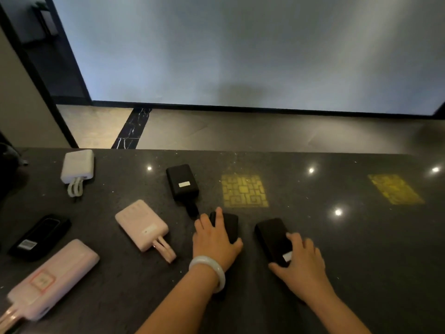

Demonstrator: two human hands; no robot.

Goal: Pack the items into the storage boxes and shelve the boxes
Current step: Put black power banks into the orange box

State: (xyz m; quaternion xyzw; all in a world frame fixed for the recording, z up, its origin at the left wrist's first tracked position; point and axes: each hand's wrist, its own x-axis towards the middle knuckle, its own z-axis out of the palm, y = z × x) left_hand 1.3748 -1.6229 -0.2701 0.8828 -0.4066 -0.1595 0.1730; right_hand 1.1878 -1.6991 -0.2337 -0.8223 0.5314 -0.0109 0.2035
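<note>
Several power banks lie on a dark stone counter [337, 249]. My left hand [214, 239], with a pale bangle on the wrist, grips a black power bank [230, 225] near the middle. My right hand [303, 259] grips another black power bank [272, 235] just to its right, thumb at the near end. Loose on the counter are a black power bank with a short cable [182, 180], a pink one with a cable [142, 225], a large pink one [55, 278] at the near left, a white one [77, 166] at the far left and a black one [39, 237]. No storage box is in view.
The counter's far edge [240, 150] drops to a tiled floor with a black marble strip [132, 128]. Beyond it stands a large pale wall panel [240, 51]. Two yellow light patterns [244, 191] and bright lamp reflections show on the counter top. A dark object sits at the far left edge.
</note>
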